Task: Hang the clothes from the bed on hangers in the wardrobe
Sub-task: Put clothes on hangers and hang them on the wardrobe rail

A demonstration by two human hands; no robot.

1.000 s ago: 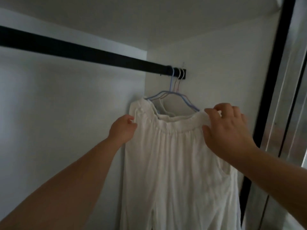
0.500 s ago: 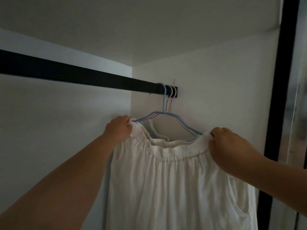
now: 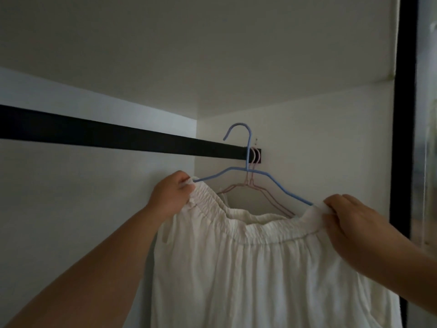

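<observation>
1. Garment (image 3: 260,268) of white gathered cloth hangs in the far right corner of the wardrobe, below the right end of the black rail (image 3: 118,138). Its elastic waistband is stretched over the two shoulders of a blue hanger (image 3: 248,172).
2. The blue hanger's hook rises above the rail and does not appear to rest on it, so the weight seems to be carried by the hands, not the rail.
3. The left hand (image 3: 170,197) is pinched shut on the waistband at the hanger's left tip; the right hand (image 3: 350,221) is closed on the waistband at the right tip. The hands are well apart, one at each end.
4. My reading of this hold: pulling the band outward keeps the elastic taut on the sloped wire, so the cloth does not slide off while the hanger is positioned.
5. Both forearms reach up and forward from the lower corners of the view. The left wrist is bent slightly inward; the right hand's knuckles face the camera, fingers curled over the cloth.
6. Two pink hangers (image 3: 253,183) hang empty from the rail just behind, against the wardrobe's side wall (image 3: 319,143).
7. A dark door frame (image 3: 404,138) stands at the right.
</observation>
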